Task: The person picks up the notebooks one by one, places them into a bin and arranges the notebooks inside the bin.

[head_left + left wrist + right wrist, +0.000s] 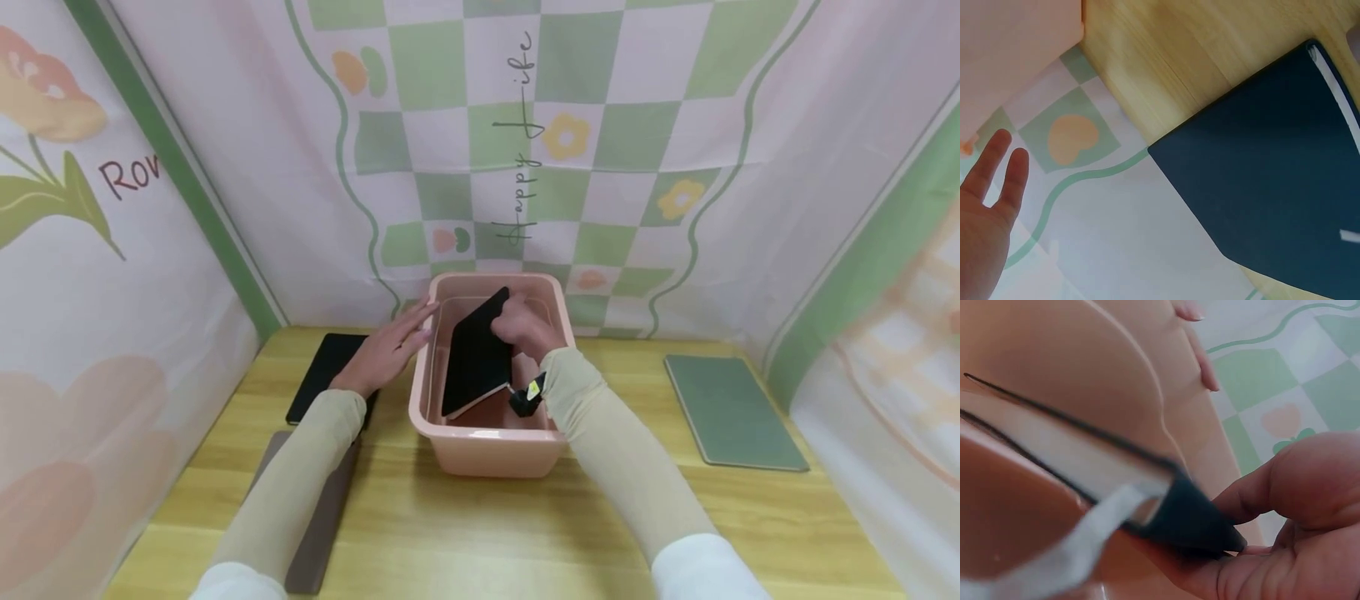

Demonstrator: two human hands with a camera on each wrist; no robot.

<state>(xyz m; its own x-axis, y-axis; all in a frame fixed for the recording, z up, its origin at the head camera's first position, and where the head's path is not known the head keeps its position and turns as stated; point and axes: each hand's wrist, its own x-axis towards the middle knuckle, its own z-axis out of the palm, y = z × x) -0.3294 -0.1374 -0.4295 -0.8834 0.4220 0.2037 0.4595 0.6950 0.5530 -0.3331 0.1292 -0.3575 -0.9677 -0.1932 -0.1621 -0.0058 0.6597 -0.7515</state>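
Note:
A black notebook (477,354) stands tilted inside a pink plastic bin (498,457). Thumb and fingers of my right hand (527,325) pinch its upper right part, within the bin. The right wrist view shows the notebook's cream page edges (1079,447) and dark cover, with a pale strap (1063,556) hanging blurred in front; there the right hand (1297,519) grips one corner. My left hand (390,346) lies at the bin's left rim with straight fingers, holding nothing. Its spread fingers also appear at the edge of the left wrist view.
Left of the bin lies another black notebook (322,367), partly under the left forearm. A brown-grey notebook (326,521) lies nearer on the wooden table (480,542). On the right side is a green notebook (735,412). Printed curtains (570,50) stand behind the bin and at both sides.

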